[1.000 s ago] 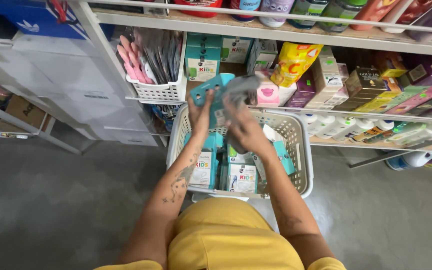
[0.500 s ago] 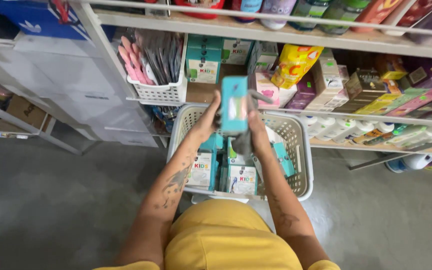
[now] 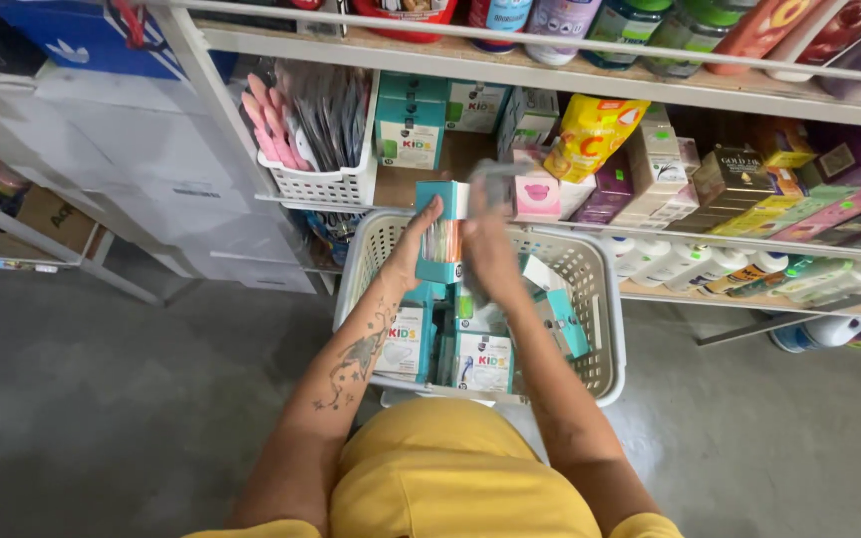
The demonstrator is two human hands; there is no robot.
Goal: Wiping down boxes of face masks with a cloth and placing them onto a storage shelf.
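My left hand grips a tall teal box upright above a white plastic basket that rests on my lap. My right hand is raised beside the box on its right, blurred; its fingers seem to hold a grey wrapped item at the top, but I cannot tell for sure. Inside the basket lie several teal and white boxes, some upright, some tilted.
A shelf straight ahead carries stacked teal boxes, a small white basket of pink and dark packets, a yellow pouch and pink, purple and gold boxes. White bottles lie on the lower shelf. Grey concrete floor lies on both sides.
The teal box was lifted out of the basket, held upright in both hands, and has now shifted left toward the shelf. My right hand has moved up along its right side.
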